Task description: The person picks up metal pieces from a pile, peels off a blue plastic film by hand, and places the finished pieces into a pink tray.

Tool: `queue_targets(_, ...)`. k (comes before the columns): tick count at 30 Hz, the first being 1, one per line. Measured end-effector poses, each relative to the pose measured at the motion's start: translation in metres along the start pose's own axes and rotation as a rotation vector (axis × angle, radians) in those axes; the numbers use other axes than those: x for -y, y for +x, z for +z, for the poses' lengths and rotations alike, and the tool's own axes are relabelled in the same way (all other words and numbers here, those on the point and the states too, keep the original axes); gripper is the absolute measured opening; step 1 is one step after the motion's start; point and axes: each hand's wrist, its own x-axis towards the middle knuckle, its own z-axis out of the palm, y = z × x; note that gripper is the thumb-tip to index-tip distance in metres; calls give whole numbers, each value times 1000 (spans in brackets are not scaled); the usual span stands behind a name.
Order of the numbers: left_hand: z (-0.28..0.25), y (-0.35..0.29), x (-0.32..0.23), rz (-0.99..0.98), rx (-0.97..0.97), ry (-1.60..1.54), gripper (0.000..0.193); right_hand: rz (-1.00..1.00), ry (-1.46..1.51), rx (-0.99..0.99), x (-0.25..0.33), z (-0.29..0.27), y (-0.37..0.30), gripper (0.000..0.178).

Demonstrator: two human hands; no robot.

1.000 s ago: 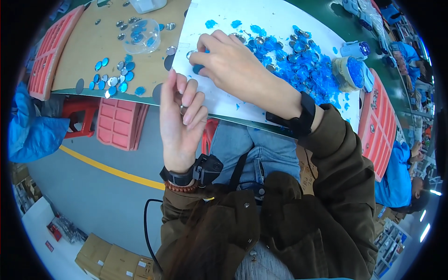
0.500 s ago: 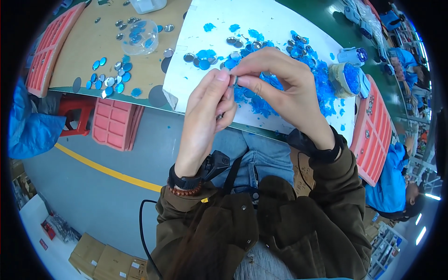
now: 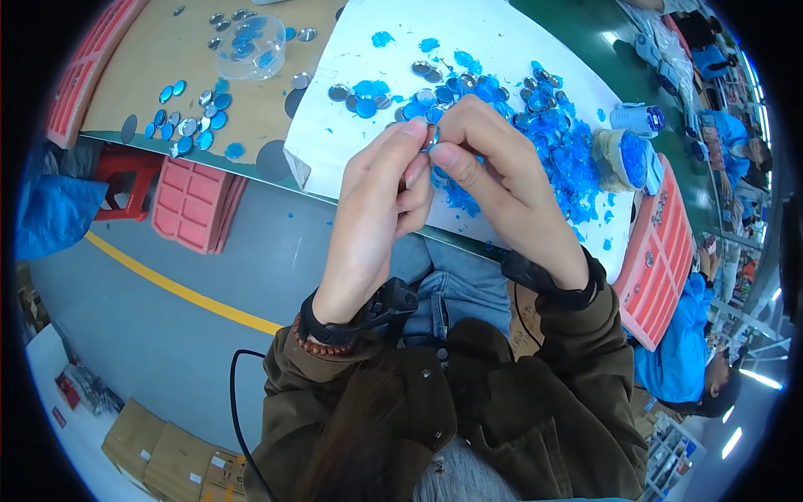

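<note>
Over the near edge of the white sheet (image 3: pixel 335 142), both hands meet at a small round metal disc (image 3: pixel 432 136), its shiny edge showing between the fingertips. My left hand (image 3: pixel 376 188) pinches it with thumb and forefinger, the other fingers curled. From the other side, my right hand (image 3: pixel 502 167) grips its rim between thumb and bent forefinger. Past the fingers, similar discs, some blue-faced (image 3: pixel 366 108) and some silvery (image 3: pixel 339 92), lie loose. A heap of crumpled blue film scraps (image 3: pixel 565 159) spreads to the right, partly hidden by my right hand.
On the brown board at left are more discs (image 3: pixel 205 124) and a transparent round tub (image 3: pixel 251 50) holding some. A tape roll stuffed with blue scraps (image 3: pixel 621 159) stands at right. Pink trays (image 3: pixel 657 251) flank the table. Other people in blue sit at both sides.
The disc has turned between the fingertips, so more of its shiny rim shows. My right forefinger bends more closely over it. The whole view has shifted slightly.
</note>
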Motion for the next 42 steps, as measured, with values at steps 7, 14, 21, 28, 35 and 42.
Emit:
queue_targets(7,-14,5,-1,148,-165,226,28,177,-22,27,2,-4,6,13)
queue_targets(14,-33,18,-7,477,-459,1224,33,-39,-760,-41,-35,-6,43,14)
queue_targets(21,-37,16,-7,331,-444,1235,29,-143,-769,92,-48,26,60,14)
queue_targets(28,-44,18,-5,368,-441,1181,27,-257,-707,47,-45,28,63,13)
queue_targets(35,-44,17,-7,391,-418,1134,25,-175,-571,31,-45,25,68,14)
queue_targets(42,-26,19,-14,321,-283,1036,25,286,64,24,-29,0,52,17)
